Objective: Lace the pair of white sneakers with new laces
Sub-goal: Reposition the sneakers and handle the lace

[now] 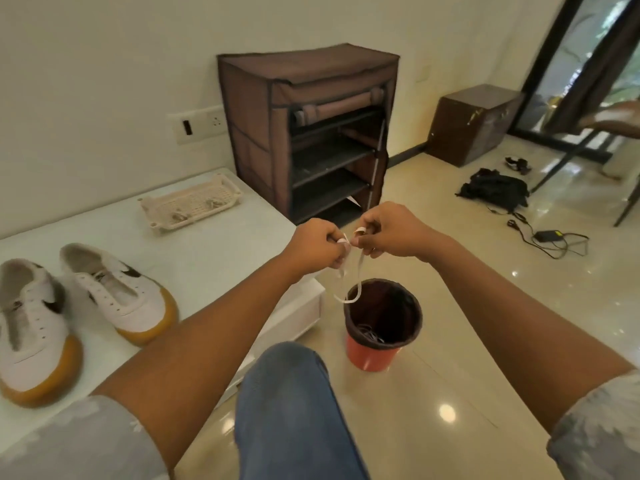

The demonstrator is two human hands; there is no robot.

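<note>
Fingers of both hands are curled, pinching one white lace (361, 271) between them. The left hand (317, 247) and right hand (391, 233) nearly touch above one red bin (370, 355), and the lace loops down to the bin's rim. Left of the bin, two white sneakers (31, 327) (117, 292) sit side by side on one white table (214, 258). Beyond the bin stands one brown rack (304, 133).

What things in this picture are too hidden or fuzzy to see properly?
All in the head view:
- Ends of the lace: hidden inside the left hand and right hand, which grip it.
- What lies in the bin: dark and blurred in shadow.
- The nearer sneaker: its side is cut off by the left edge.
- Small bits in the basket: too small and blurry to name.
</note>
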